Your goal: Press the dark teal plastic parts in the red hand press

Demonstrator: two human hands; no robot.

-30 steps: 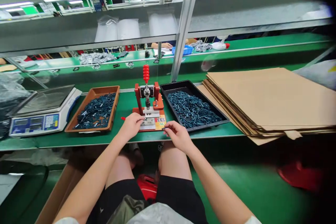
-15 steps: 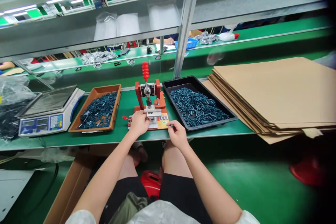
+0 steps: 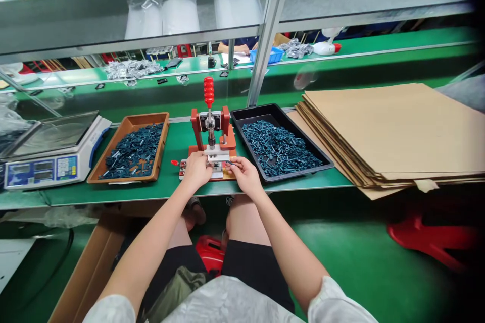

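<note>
A small hand press (image 3: 211, 126) with a red ribbed handle (image 3: 208, 92), held upright, stands in front of me on the green bench. My left hand (image 3: 197, 169) is at the left side of its metal fixture (image 3: 217, 156), fingers bent together; what they grip is hidden. My right hand (image 3: 245, 175) pinches a small dark blue pin-like part (image 3: 229, 163) at the fixture's right side. Left of the press, an orange-brown tray (image 3: 165, 146) holds many dark blue parts (image 3: 132, 150). A black tray (image 3: 326, 165) on the right holds a pile of thin dark blue parts (image 3: 280, 146).
A digital scale (image 3: 41, 166) stands at the left beside clear plastic bags (image 3: 11, 116). Cardboard sheets (image 3: 394, 131) are stacked at the right, overhanging the front edge. A metal post (image 3: 271, 35) rises behind the press. Across the bench, a person's arms (image 3: 238, 48) show.
My right hand has moved left and forward with the small part, from the fixture's front right corner up to its block. The left hand stays at the fixture. The view has shifted slightly.
</note>
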